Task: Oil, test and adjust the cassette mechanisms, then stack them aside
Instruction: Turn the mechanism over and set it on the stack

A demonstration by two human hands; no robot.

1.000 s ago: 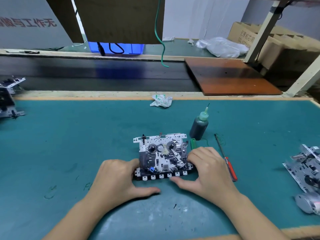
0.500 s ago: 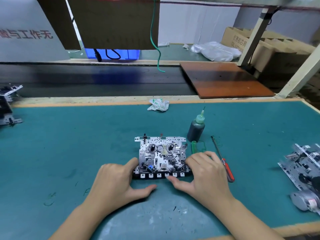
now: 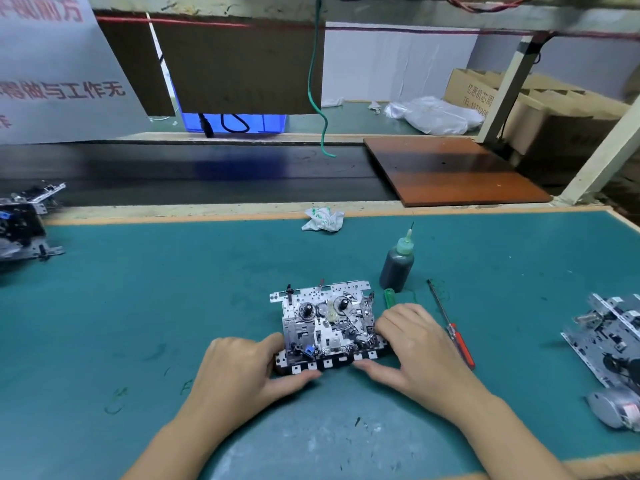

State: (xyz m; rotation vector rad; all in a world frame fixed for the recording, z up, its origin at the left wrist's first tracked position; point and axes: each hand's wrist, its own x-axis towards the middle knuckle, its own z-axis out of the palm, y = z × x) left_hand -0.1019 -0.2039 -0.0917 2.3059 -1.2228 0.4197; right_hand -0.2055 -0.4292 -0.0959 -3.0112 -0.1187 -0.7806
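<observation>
A metal cassette mechanism [image 3: 325,323] with two black spindles and a front row of black keys lies flat on the green mat [image 3: 173,306]. My left hand [image 3: 242,372] grips its front left corner, thumb along the keys. My right hand [image 3: 412,344] grips its right side, fingers curled over the edge and thumb against the keys. A dark oil bottle [image 3: 397,263] with a green needle cap stands just behind the mechanism's right end. A stack of mechanisms [image 3: 24,223] sits at the far left edge.
A red-handled screwdriver [image 3: 450,325] lies right of my right hand, with a green tool [image 3: 389,297] beside the bottle. More mechanisms [image 3: 613,337] and a motor lie at the right edge. A crumpled wipe [image 3: 323,220] sits at the mat's far edge, before a dark conveyor belt [image 3: 173,174].
Both hands have stayed on the mechanism. The thumbs have shifted slightly along the key row. The camera has tilted a little upward.
</observation>
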